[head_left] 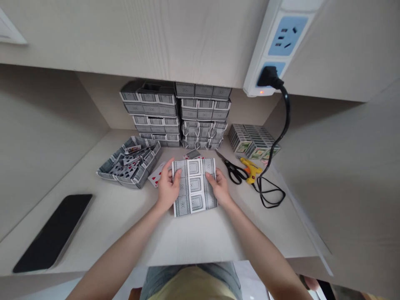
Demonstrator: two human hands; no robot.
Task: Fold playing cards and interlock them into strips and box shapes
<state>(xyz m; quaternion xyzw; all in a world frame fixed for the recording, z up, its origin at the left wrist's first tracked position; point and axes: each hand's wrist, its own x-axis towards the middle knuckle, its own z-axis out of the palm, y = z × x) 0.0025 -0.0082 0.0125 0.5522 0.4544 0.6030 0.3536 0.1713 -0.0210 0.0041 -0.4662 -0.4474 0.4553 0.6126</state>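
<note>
A flat panel of joined playing cards (pixel 196 185), grey patterned backs showing with a white-bordered middle column, is held up over the desk. My left hand (pixel 169 185) grips its left edge, thumb on the front and fingers partly behind. On the right edge my right hand (pixel 219 186) holds it the same way, thumb across the front. Loose cards (pixel 156 175) lie just behind my left hand, and a few more (pixel 193 154) lie beyond the panel's far edge.
Stacked card-built boxes (pixel 204 109) stand at the back; a card tray (pixel 137 180) holds loose cards at left. A black phone-like slab (pixel 53 233) lies front left. Scissors (pixel 236 171), a yellow glue gun (pixel 251 171) with cord and card packs (pixel 254 141) are right. A power strip (pixel 281 46) hangs above.
</note>
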